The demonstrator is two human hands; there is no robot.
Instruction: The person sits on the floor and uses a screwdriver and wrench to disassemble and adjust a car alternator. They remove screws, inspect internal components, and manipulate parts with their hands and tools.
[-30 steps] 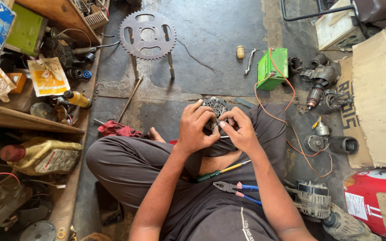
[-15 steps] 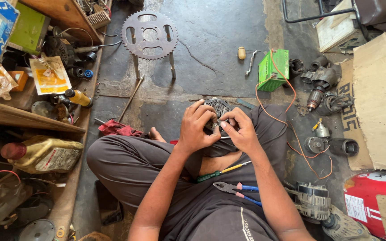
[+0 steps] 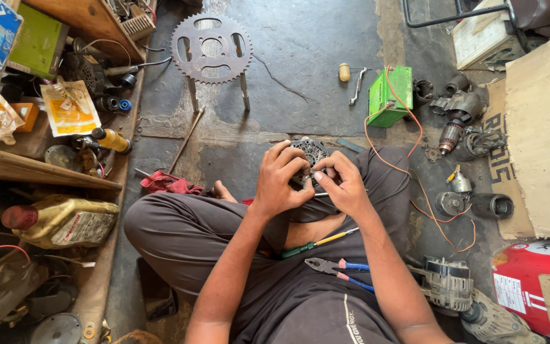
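Alternator part [image 3: 311,155]: round, dark, ribbed metal with slotted vents; I see it held over my crossed legs, between both hands.
Left hand [image 3: 281,179]: fingers curled tight over the part's left side, gripping it.
Right hand [image 3: 345,185]: closed on the right side, thumb and forefinger pinched at the rim; a thin metal tool pokes out under them, its kind I cannot tell.
Screwdriver [image 3: 316,243]: slim, green and yellow handle, lying on my lap just below the hands.
Pliers [image 3: 338,267]: blue-sleeved grips, steel jaws, near the screwdriver.
Orange wire [image 3: 415,185]: thin, looping across the concrete from the green box.
Green box [image 3: 390,95]: rectangular plastic, beyond the right hand.
Sprocket stool [image 3: 211,50]: toothed steel disc on thin legs, well apart.
Oil jug [image 3: 65,220]: yellowish plastic, red cap, on its side at the left.
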